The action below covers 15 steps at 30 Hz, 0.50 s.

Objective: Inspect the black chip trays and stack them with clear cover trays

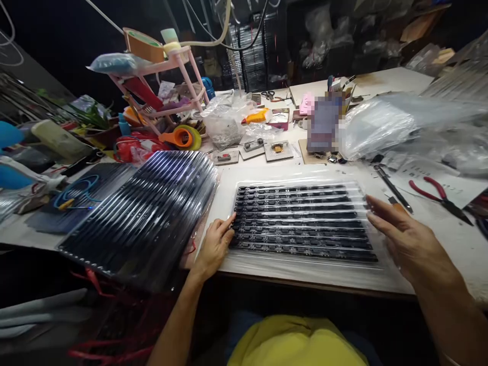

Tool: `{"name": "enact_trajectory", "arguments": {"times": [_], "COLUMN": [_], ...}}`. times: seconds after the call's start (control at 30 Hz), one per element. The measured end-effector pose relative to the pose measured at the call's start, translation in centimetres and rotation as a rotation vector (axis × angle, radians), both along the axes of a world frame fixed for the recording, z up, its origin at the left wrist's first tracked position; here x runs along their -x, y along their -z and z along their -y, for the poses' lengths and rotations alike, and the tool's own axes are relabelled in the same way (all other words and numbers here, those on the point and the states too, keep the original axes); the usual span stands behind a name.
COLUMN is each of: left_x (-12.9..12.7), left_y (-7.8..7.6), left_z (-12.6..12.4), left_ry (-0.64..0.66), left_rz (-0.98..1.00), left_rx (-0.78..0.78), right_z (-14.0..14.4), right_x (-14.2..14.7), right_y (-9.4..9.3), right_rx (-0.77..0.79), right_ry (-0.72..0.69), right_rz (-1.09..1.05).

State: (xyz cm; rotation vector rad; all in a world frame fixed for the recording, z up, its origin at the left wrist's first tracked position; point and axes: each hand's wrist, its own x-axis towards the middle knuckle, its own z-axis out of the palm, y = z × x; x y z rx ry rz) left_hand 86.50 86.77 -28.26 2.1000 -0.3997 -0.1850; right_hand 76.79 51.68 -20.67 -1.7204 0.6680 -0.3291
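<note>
A flat sheet of black ribbed strips under clear plastic film (pixel 305 221) lies on the white worktable (pixel 419 218), right in front of the person, near the front edge. L hand (pixel 214 247) sits at the sheet's left edge – fingers loosely curled, tips touching the film by the near-left corner, holding nothing. R hand (pixel 409 244) is at the right edge, fingers spread flat & extended, fingertips at or just over the film; can't tell if they press down.

To handle it well, I'd judge: keep both hands level at opp. edges, light even pressure, so the film doesn't wrinkle or the strips slide out of line.

Just left, a bigger stack of black ribbed trays in shiny wrap (pixel 145 213) leans tilted over the table edge. Right of the sheet – a dark pen-like tool (pixel 392 189), then red-handled pliers (pixel 438 195), well apart from the hand. Behind: crumpled clear plastic bags (pixel 377 127) & an orange tape roll (pixel 183 137).
</note>
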Motion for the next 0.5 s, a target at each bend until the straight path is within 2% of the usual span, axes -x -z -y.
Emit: {"name": "enact_trajectory", "arguments": {"times": [0.1, 0.17, 0.2, 0.3, 0.43, 0.5], "left_x": [-0.2, -0.3, -0.3, -0.2, 0.4, 0.7], "left_y": [1.0, 1.5, 1.6, 1.4, 1.1, 1.2], "left_z": [-0.8, -1.0, -1.1, -0.8, -0.1, 0.1], "left_ry": [-0.148, -0.243, -0.264, -0.261, -0.213, -0.183], "left_rz": [-0.121, -0.182, -0.199, -0.183, -0.116, -0.055], "left_rx": [0.339, 0.513, 0.548, 0.478, 0.258, 0.173], "right_z": [-1.0, -1.4, -1.4, -0.8, 1.1, 2.3], "right_x": [0.2, 0.3, 0.4, 1.1, 4.0, 6.0], "right_y": [-1.0, -1.4, -1.5, -2.0, -1.9, -1.2], "right_rx": [-0.197, -0.243, -0.228, -0.156, -0.183, -0.145], "right_ry": [-0.093, -0.096, -0.057, 0.087, 0.228, 0.268], "right_rz": [0.135, 0.256, 0.325, 0.41, 0.089, 0.039]}}
